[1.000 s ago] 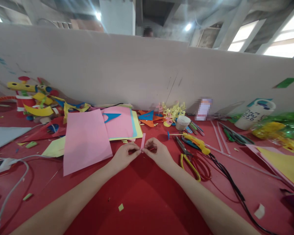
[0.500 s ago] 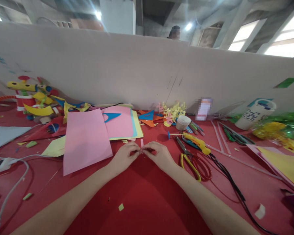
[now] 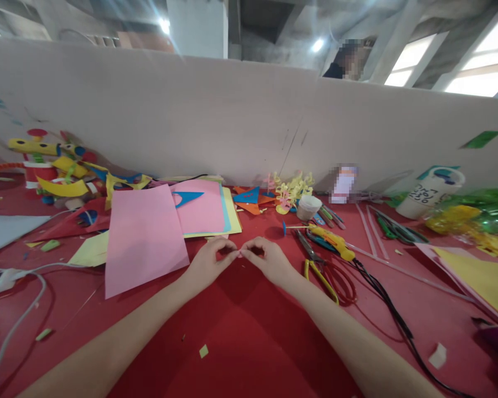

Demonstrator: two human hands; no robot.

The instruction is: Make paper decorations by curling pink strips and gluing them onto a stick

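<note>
Lying nearest, at seven o'clock from the meeting fingertips, is a flat, four-sided yellow scrap [image 3: 203, 351] on the smooth red tabletop [image 3: 249, 342]. Past it, the left hand [image 3: 207, 261] and right hand [image 3: 269, 260] come together tip to tip, thumbs and forefingers pinching a tiny pink piece [image 3: 239, 253]. It sits at the left hand's three o'clock and the right hand's nine o'clock, neither hand clearly nearer. So little of it shows that its long axis cannot be told.

Around that pinch, a broad, matte pink sheet [image 3: 145, 243] spreads at nine o'clock, thin and stiff-looking with straight edges. Between three and four o'clock rest looped yellow handles [image 3: 326, 284], apparently plastic. Farther off, stacked coloured sheets [image 3: 203, 213] lie towards eleven o'clock, and a rounded white cup [image 3: 309, 207] stands at two o'clock. At twelve o'clock, farthest, rises a pale, flat, scuffed partition [image 3: 232, 121].
</note>
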